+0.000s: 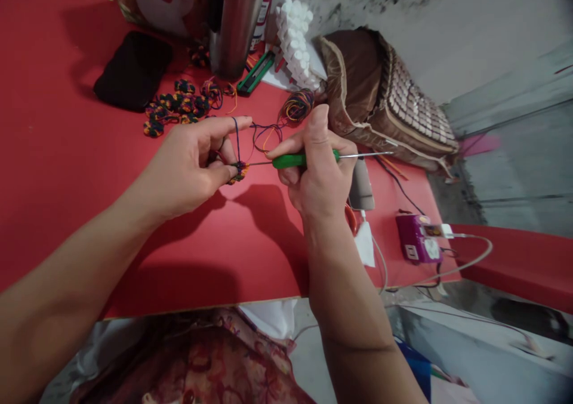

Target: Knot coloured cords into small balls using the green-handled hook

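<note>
My left hand (192,159) pinches a small multicoloured crochet piece (239,171) between thumb and fingers. A dark strand of yarn (237,138) runs from the piece up over its raised index finger. My right hand (320,168) grips a crochet hook (290,161) with a green handle and thin metal shafts at both ends. The hook's left shaft reaches into the crochet piece; its right shaft points toward the wall side. Loose yarn runs behind the hands to a small yarn ball (298,104). Several finished-looking crochet bits (179,107) lie beyond my left hand.
On the red table (197,273) are a black phone-like object (133,70), a metal flask (239,25), a green cutter (256,73), a white ornament (295,40) and a brown bag (358,76). A purple box (412,240) with cables stands near the right edge.
</note>
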Available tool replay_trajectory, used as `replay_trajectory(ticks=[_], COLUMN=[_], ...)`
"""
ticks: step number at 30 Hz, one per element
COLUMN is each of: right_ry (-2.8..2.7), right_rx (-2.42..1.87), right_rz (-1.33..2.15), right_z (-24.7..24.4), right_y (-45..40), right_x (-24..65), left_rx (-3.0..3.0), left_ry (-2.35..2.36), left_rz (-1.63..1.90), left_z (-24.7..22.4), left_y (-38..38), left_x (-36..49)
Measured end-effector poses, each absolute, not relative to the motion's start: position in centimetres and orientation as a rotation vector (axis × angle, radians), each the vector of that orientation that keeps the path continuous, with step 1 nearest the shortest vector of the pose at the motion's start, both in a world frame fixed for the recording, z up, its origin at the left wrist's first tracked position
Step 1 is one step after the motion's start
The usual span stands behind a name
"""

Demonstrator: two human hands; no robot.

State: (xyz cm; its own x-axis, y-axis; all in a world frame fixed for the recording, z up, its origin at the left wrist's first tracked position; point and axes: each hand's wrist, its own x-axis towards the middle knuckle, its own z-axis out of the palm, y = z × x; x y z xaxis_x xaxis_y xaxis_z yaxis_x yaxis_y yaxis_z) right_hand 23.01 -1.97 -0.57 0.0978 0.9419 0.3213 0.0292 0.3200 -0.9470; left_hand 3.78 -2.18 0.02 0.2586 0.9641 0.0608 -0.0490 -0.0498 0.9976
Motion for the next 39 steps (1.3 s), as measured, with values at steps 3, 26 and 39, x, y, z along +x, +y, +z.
replay_trajectory(ticks=[3, 26, 39], right_ry=[-1.278, -1.187, -1.028], right_rx=[-1.032, -1.057, -0.702], right_rz=[0.879, 0.894, 1.292], right_z=[-0.5, 0.0, -1.3], right_y=[-2.1, -2.7, -4.0], right_x=[23.0, 22.1, 19.3], left_rx=[1.346, 1.301, 0.912], left_ry=[0.978, 0.986, 0.759], left_rz=[1.063, 1.143, 1.265], left_z=[0.2, -0.1, 0.5], left_y=[-2.3, -2.3, -3.0], left_x=[3.9, 3.9, 4.2])
